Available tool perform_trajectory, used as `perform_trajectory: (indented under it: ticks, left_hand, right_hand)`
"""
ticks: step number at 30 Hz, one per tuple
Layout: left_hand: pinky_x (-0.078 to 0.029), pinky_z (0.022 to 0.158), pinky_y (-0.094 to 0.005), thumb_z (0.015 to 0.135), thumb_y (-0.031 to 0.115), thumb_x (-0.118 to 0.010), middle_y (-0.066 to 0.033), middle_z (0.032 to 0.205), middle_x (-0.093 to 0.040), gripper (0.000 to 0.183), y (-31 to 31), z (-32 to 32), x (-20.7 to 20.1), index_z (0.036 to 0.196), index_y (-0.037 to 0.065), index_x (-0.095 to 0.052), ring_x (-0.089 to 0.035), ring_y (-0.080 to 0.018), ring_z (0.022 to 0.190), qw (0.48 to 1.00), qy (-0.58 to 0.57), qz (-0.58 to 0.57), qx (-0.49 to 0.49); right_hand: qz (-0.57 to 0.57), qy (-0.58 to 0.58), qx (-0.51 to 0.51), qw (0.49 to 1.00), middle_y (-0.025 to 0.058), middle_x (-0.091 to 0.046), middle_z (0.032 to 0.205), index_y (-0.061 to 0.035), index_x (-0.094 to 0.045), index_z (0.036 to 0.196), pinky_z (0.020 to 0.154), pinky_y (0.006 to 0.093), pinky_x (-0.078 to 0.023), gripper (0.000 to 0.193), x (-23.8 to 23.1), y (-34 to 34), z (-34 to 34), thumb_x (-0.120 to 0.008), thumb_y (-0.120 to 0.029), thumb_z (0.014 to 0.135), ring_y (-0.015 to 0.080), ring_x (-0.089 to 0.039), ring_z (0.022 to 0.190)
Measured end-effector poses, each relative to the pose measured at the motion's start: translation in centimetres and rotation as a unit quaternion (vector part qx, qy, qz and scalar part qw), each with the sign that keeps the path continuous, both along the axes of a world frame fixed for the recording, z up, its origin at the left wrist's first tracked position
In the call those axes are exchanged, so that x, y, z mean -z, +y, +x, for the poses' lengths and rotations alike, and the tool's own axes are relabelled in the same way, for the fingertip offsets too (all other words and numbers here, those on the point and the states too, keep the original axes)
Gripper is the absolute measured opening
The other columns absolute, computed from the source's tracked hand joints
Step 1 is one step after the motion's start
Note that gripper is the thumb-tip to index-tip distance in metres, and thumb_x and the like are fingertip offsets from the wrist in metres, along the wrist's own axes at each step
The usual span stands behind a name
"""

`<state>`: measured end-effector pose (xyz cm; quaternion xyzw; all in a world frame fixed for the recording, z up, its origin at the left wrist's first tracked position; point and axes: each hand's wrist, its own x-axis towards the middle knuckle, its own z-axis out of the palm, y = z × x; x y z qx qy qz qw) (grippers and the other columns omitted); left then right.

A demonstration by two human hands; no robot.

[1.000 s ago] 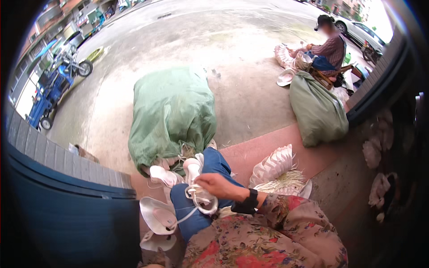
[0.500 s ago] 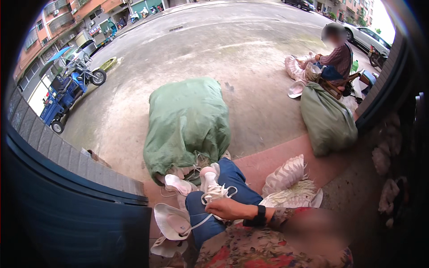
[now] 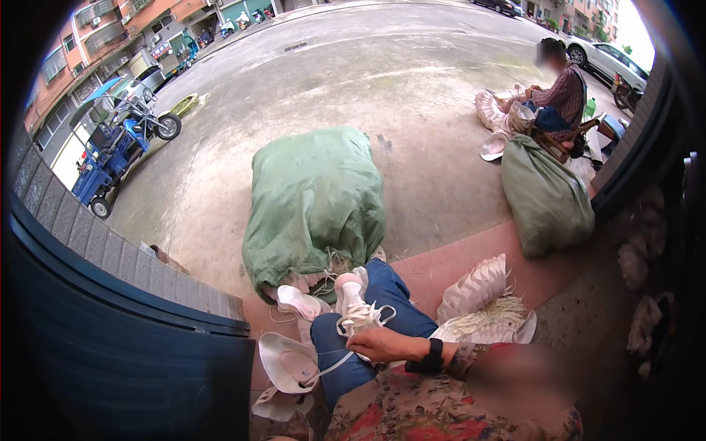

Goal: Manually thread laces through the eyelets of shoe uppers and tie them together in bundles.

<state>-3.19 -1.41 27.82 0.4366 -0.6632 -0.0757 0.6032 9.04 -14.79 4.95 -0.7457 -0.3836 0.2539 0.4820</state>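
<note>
A white and pale pink lace-up shoe upper (image 3: 351,289) lies across my blue-trousered lap, its white laces (image 3: 358,320) looped loosely. My right hand (image 3: 380,344), with a black band on the wrist, is closed in a pinch on a white shoelace at the near end of this upper. From below the hand, a pale strip (image 3: 334,365) runs down left to another white upper (image 3: 288,361), which hangs beside my leg. A further pink-white upper (image 3: 298,301) lies just left of the laced one. I cannot see my left hand.
A big green sack (image 3: 316,198) stands in front of my knees, uppers showing at its mouth. At my right lie stacked uppers (image 3: 474,287) and a bundle of laces (image 3: 489,320). Farther right are an olive sack (image 3: 544,198) and a seated person (image 3: 566,95). A blue door (image 3: 132,345) borders the left.
The whole view has shifted slightly to the right. My right hand keeps its pinch beside the laces. The seated person's head has turned and tipped down.
</note>
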Motion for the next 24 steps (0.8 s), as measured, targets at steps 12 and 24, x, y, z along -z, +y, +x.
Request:
perform_trajectory:
  ticks: [12,24]
  left_hand:
    - [-0.029,0.050,-0.0237,0.091,0.014,-0.041,0.0018,0.064,-0.033,0.020,5.7,6.1,9.3,0.108,0.012,-0.051,-0.031,-0.0092,0.053,0.667,0.618,-0.266,-0.318]
    - [-0.029,0.049,-0.0221,0.090,0.015,-0.044,0.0022,0.071,-0.037,0.028,8.6,4.0,13.5,0.119,0.017,-0.046,-0.034,-0.0083,0.056,0.605,0.647,-0.294,-0.360]
  right_hand:
    - [-0.022,-0.022,0.009,0.999,0.0161,-0.060,0.083,-0.0043,-0.060,0.092,0.068,0.0368,-0.047,0.018,0.2,-0.2,-0.4,-0.052,-0.018,0.084,0.0321,-0.059,0.079]
    - [-0.045,0.019,-0.007,0.999,0.0168,-0.060,0.079,-0.0020,-0.059,0.090,0.063,0.0339,-0.046,0.015,0.5,0.5,-1.1,-0.054,-0.015,0.083,0.0319,-0.059,0.073]
